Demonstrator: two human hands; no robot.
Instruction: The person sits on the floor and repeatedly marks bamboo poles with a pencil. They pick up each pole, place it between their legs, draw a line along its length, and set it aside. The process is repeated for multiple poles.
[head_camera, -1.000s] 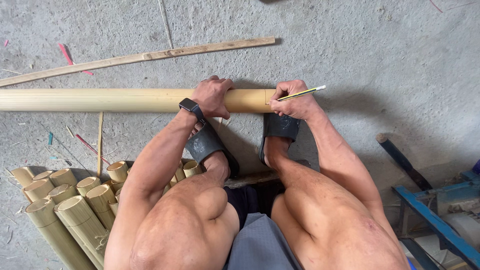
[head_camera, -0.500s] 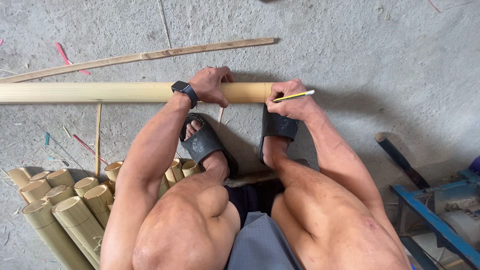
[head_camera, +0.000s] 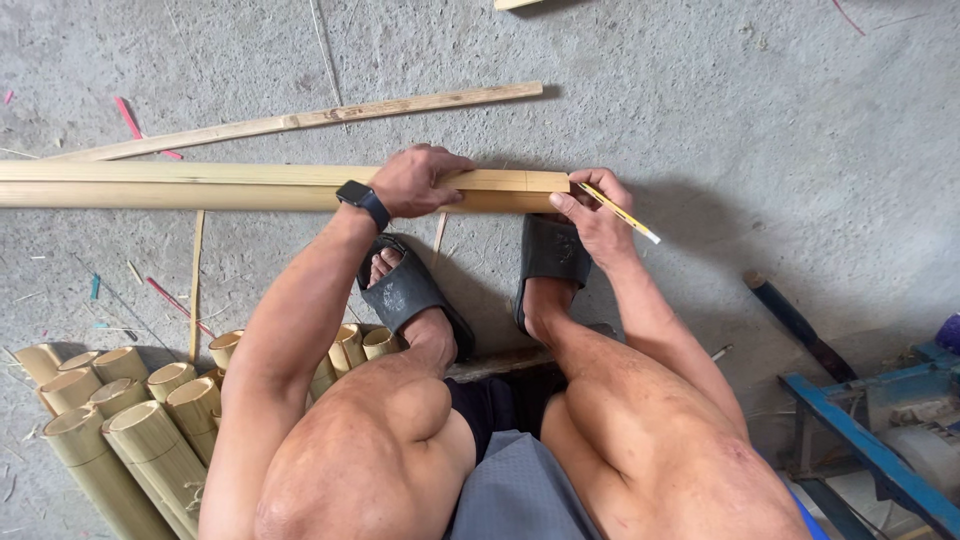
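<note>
A long pale bamboo pole (head_camera: 200, 186) lies across the concrete floor in front of my feet. My left hand (head_camera: 415, 180), with a black wrist device, rests on top of the pole near its right end and presses it down. My right hand (head_camera: 592, 212) sits at the pole's cut end and holds a yellow pencil (head_camera: 622, 214), its tip pointing away to the right. I am squatting, both feet in dark sandals (head_camera: 548, 262) just behind the pole.
A thin wooden slat (head_camera: 300, 121) lies beyond the pole. A stack of short bamboo sections (head_camera: 130, 410) lies at lower left. A blue metal frame (head_camera: 860, 440) and a dark tool handle (head_camera: 795, 320) are at lower right. Splinters litter the floor.
The view has shifted slightly and the pole sits a little higher in frame. My left hand stays on the pole. The pencil in my right hand has swung from pointing up-right to down-right.
</note>
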